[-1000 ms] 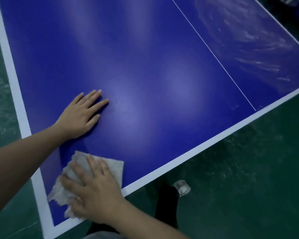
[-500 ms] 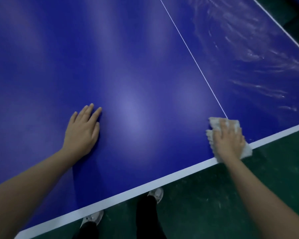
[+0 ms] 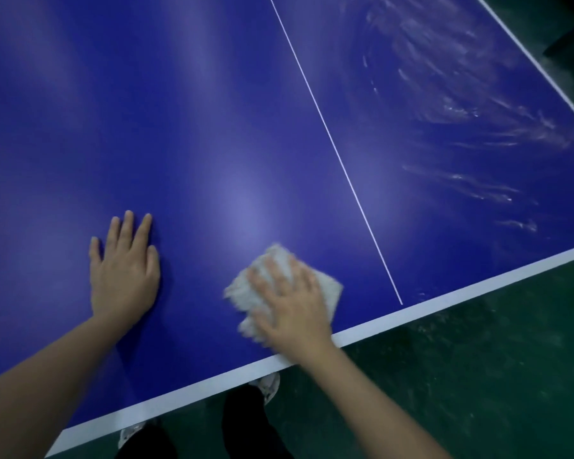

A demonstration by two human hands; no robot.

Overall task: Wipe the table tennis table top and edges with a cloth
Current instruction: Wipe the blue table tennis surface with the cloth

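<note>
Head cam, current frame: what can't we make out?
- Cloth: middle hidden under the right hand; edges motion-blurred, head view.
- Table: far end and left side cut off by the frame edges.
- Shoes: mostly hidden behind the table's near edge.
- Streaks: wet or dusty, cannot tell.

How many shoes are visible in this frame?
2. One shoe peeks out under the table's white edge, below the cloth; the other shoe sits lower left, near the frame bottom. Both are partly hidden.

Smooth, glossy table top (image 3: pixel 212 127) — fluffy, rough-napped cloth (image 3: pixel 325 286).
</note>
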